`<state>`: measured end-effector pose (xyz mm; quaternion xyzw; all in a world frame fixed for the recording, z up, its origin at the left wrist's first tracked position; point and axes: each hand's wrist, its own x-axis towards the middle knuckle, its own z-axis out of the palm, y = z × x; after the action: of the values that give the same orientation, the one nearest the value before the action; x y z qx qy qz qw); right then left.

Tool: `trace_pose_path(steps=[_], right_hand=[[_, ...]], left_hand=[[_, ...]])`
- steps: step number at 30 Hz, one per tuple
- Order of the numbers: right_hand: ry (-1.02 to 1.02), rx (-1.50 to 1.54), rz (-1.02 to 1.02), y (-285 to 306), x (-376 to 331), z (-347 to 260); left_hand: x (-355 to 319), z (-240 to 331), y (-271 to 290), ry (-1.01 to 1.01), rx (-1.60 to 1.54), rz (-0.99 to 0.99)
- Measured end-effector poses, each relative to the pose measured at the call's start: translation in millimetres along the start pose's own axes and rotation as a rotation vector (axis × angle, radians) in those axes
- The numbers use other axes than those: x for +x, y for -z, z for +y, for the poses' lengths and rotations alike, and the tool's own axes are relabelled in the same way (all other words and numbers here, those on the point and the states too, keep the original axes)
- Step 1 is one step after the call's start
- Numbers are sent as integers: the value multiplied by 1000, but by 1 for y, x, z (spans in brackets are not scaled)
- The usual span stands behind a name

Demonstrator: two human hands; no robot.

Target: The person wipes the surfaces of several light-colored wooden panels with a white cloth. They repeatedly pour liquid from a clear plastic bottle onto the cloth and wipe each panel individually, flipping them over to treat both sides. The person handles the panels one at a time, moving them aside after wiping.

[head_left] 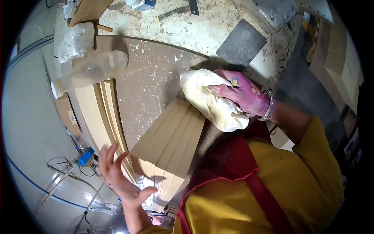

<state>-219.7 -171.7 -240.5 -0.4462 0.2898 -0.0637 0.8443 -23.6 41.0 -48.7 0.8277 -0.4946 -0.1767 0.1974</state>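
My right hand [247, 91], in a pink flowered glove, grips a bunched white cloth [212, 99]. The cloth lies over or just above the far right end of a row of pale wooden boards [167, 136] standing side by side; I cannot tell whether it touches them. Bare and with fingers spread, my left hand [122, 175] is beside the near left end of those boards and holds nothing. It looks slightly apart from the wood.
More long boards [91, 113] lie to the left, near a cloudy plastic bottle [91, 72] on its side. On the paint-spattered bench [136, 21] are a dark square sheet [241, 43], a flat metal strip [173, 13] and a white-and-blue container [140, 4]. A plastic-wrapped bundle [77, 41] stands far left.
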Motion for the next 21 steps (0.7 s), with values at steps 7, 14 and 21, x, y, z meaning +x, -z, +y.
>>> trace_pose_path(steps=[7,14,21], right_hand=[[-27,39,14,4,1,0],[-33,112,-16,4,3,2],[-52,2,2,0,1,-1]], left_hand=[[73,12,-14,-265,-292,-515],[63,10,-23,-209,-405,-403],[68,17,-18,-189,-321,-420]])
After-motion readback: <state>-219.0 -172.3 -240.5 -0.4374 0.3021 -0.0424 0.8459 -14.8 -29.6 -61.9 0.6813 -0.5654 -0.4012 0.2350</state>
